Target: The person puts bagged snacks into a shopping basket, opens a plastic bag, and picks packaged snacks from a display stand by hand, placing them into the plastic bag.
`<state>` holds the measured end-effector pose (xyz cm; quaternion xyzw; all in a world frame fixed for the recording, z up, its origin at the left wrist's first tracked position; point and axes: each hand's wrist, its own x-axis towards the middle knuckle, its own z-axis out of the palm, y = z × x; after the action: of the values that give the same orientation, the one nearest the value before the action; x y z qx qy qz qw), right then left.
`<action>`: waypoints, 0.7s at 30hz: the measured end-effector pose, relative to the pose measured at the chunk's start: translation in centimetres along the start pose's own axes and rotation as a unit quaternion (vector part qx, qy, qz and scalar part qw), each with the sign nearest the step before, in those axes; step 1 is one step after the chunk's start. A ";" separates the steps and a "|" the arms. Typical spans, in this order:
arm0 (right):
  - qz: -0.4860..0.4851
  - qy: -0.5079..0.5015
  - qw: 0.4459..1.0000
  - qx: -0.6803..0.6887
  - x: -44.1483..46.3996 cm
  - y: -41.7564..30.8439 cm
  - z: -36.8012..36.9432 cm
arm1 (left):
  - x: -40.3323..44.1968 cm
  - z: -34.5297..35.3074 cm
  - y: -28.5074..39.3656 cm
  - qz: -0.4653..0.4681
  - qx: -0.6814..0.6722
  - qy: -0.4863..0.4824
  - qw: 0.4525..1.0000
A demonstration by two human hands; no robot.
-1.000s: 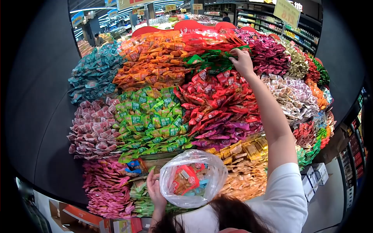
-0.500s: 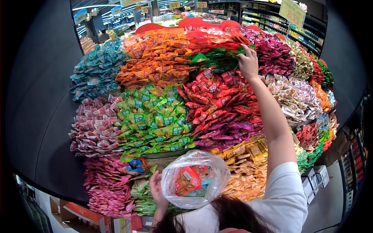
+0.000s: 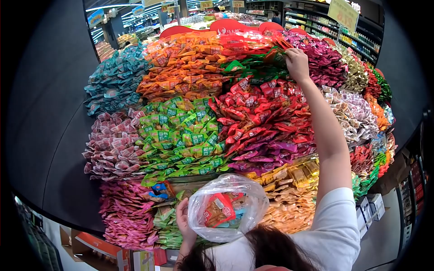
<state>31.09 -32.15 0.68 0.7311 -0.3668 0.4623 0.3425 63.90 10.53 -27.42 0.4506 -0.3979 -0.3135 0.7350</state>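
My left hand (image 3: 184, 218) holds the rim of a clear plastic bag (image 3: 199, 228) low in the middle of the view. Inside the bag lie a red snack packet (image 3: 219, 209) and some blue ones. My right arm reaches far forward, and my right hand (image 3: 296, 62) has its fingers pinched at the edge of a dark green packet (image 3: 275, 56), at the right end of the green pile (image 3: 253, 71). Red packets (image 3: 266, 106) lie below that pile, and purple-red ones (image 3: 323, 58) are just right of the hand.
Orange packets (image 3: 181, 63), teal packets (image 3: 117, 79), light green packets (image 3: 181, 135) and pink packets (image 3: 126, 214) fill the display. A price sign (image 3: 343, 14) stands at the upper right. Shelves with bottles (image 3: 359, 43) are behind it. Cardboard boxes (image 3: 92, 253) are at the lower left.
My right hand has moved slightly right along the green pile, and its fingers have closed on a dark green packet, whose edge is lifted. The left hand and bag have hardly moved.
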 end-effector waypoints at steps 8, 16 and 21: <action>0.117 -0.004 0.976 0.183 3.8 -1.0 -6.3 | 2.3 1.1 5.2 -0.040 -0.054 0.051 0.996; 0.090 -0.425 0.761 0.481 2.1 -10.2 -11.8 | 7.9 5.1 12.6 -0.029 -0.089 -0.087 0.992; -0.122 -0.456 0.740 0.480 -0.6 -19.1 -15.8 | 9.1 8.2 11.6 -0.125 -0.261 -0.251 0.924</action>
<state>40.48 -9.29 2.36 0.9607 -0.1162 0.1426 -0.2080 62.34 4.27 -11.85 0.1960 -0.4140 -0.5980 0.6577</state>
